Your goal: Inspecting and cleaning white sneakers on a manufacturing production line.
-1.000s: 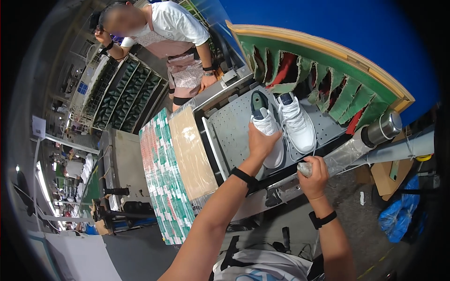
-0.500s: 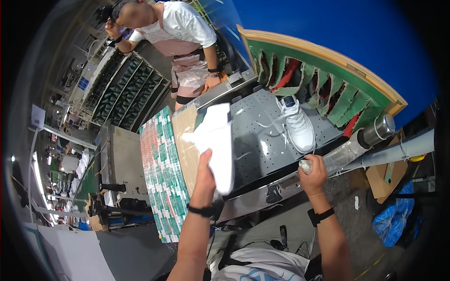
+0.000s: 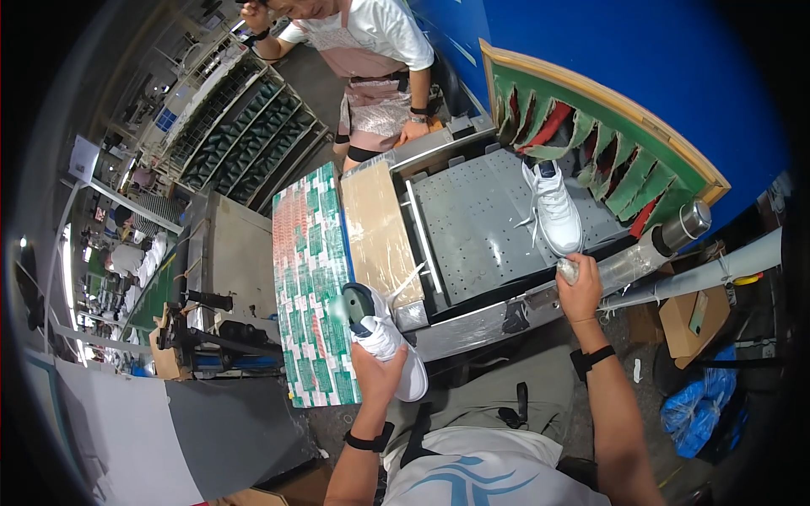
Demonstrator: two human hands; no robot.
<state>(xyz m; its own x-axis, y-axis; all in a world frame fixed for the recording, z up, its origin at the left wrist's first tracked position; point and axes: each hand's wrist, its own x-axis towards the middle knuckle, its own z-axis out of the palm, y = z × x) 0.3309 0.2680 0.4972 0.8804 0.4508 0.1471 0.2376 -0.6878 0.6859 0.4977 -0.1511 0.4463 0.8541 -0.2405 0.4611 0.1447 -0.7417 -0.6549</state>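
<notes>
My left hand [image 3: 377, 371] is closed around a white lace-up sneaker [image 3: 413, 379] near my body. Its dark opening faces away from me and its toe points toward me. My right hand [image 3: 580, 291] grips a small whitish lump [image 3: 568, 270], whose kind I cannot make out. Just beyond that hand, a second white sneaker [image 3: 557, 211] stands on a grey perforated metal plate [image 3: 468, 228], toe toward me. Its laces hang loose on the left side.
Green and red fabric flaps [image 3: 607, 169] hang from a wood-edged opening behind the plate. Left of it lie a cardboard strip [image 3: 380, 228] and a surface covered in green-and-white printed tape [image 3: 308, 278]. A co-worker [image 3: 371, 51] stands across. A metal roller [image 3: 683, 223] lies at the right.
My left hand has brought its sneaker down toward my body and turned it, so the laces and opening show. My right hand still holds the lump. The whole view has shifted.
</notes>
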